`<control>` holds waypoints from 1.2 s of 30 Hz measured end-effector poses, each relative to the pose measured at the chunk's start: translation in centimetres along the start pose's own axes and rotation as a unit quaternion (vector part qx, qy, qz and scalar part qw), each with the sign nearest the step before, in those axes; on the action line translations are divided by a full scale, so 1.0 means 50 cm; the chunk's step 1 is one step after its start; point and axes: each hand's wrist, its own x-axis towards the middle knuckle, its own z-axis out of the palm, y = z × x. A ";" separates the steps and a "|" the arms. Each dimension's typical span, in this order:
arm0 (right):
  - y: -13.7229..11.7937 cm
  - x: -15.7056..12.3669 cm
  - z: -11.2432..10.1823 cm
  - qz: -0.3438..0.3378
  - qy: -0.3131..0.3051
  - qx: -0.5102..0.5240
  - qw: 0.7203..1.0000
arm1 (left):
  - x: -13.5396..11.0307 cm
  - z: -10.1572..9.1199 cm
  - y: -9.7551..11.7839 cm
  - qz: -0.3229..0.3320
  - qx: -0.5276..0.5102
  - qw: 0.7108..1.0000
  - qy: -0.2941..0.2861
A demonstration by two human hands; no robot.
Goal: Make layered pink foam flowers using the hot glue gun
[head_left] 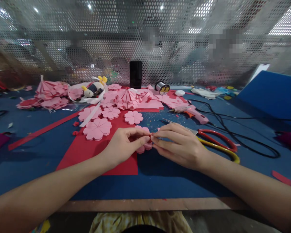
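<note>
A blue bench point(160, 186) is being worked at, and near its front a small red piece point(150, 136) is being pinched by the left hand point(122, 145) and right hand point(179, 145), brought together. The piece could be being crushed or dropped, given its smallness and narrow grip. It is being held between the meeting fingertips, in front of a partly hidden pink flower point(145, 149); whether that is being touched cannot be told. Farther right, a glue gun point(195, 115) is being backed by a perforated screen point(106, 48).
</note>
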 end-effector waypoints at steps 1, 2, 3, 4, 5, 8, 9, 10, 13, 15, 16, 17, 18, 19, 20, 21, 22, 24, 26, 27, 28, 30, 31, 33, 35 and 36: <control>-0.001 0.000 0.000 -0.001 -0.006 -0.004 1.000 | 0.000 0.001 0.001 -0.001 -0.001 1.000 0.000; -0.002 -0.001 0.000 0.003 -0.009 -0.001 1.000 | 0.000 0.002 0.001 -0.002 -0.001 1.000 0.000; -0.003 0.000 0.000 0.013 -0.006 0.013 1.000 | 0.000 0.003 0.002 -0.003 0.000 1.000 0.001; -0.003 0.001 0.001 0.029 0.000 0.035 0.999 | -0.001 0.003 0.003 -0.004 0.001 1.000 0.001; -0.004 0.002 0.002 0.048 0.010 0.064 0.997 | -0.002 0.004 0.003 -0.004 0.004 1.000 -0.001; -0.006 0.008 0.006 0.078 0.029 0.137 0.987 | -0.004 0.005 0.002 0.010 0.028 1.000 -0.009; -0.007 0.010 0.006 0.078 0.027 0.145 0.986 | -0.004 0.005 0.002 0.018 0.041 0.999 -0.009; -0.008 0.012 0.007 0.077 0.023 0.148 0.986 | -0.004 0.005 0.001 0.024 0.054 0.998 -0.010; -0.009 0.014 0.007 0.086 0.016 0.145 0.986 | -0.004 0.006 0.000 0.037 0.067 0.997 -0.014; -0.009 0.013 0.008 0.084 0.017 0.140 0.987 | -0.005 0.007 0.000 0.038 0.050 0.998 -0.011; -0.009 0.013 0.008 0.080 0.017 0.136 0.987 | -0.005 0.007 -0.001 0.038 0.041 0.998 -0.010; -0.010 0.012 0.008 0.076 0.017 0.133 0.988 | -0.006 0.007 0.000 0.039 0.035 0.999 -0.010; -0.010 0.012 0.008 0.074 0.018 0.130 0.989 | -0.006 0.007 0.000 0.041 0.034 0.998 -0.013; -0.010 0.012 0.007 0.074 0.021 0.128 0.989 | -0.007 0.006 0.001 0.043 0.042 0.998 -0.018; -0.010 0.013 0.006 0.077 0.025 0.126 0.989 | -0.007 0.006 0.001 0.046 0.057 0.997 -0.023; -0.011 0.013 0.006 0.079 0.030 0.125 0.989 | -0.007 0.005 0.003 0.049 0.074 0.996 -0.027; -0.011 0.013 0.005 0.080 0.034 0.123 0.989 | -0.007 0.004 0.003 0.051 0.092 0.994 -0.030; -0.012 0.013 0.005 0.077 0.037 0.123 0.989 | -0.006 0.003 0.005 0.053 0.118 0.991 -0.031; -0.011 0.013 0.006 0.071 0.033 0.126 0.989 | -0.005 0.002 0.005 0.056 0.124 0.990 -0.031; -0.011 0.012 0.007 0.068 0.030 0.128 0.989 | -0.005 0.002 0.004 0.057 0.126 0.990 -0.030; -0.011 0.011 0.008 0.066 0.027 0.129 0.989 | -0.005 0.003 0.003 0.057 0.129 0.990 -0.027; -0.011 0.011 0.008 0.064 0.021 0.129 0.989 | -0.006 0.003 0.003 0.056 0.133 0.989 -0.020; -0.011 0.011 0.008 0.064 0.020 0.131 0.989 | -0.006 0.003 0.002 0.056 0.135 0.989 -0.019; -0.011 0.013 0.007 0.067 0.022 0.134 0.989 | -0.006 0.003 0.003 0.057 0.132 0.989 -0.025; -0.011 0.015 0.005 0.072 0.023 0.137 0.988 | -0.005 0.002 0.004 0.060 0.125 0.990 -0.031; -0.012 0.016 0.005 0.073 0.023 0.138 0.987 | -0.005 0.002 0.005 0.061 0.123 0.990 -0.033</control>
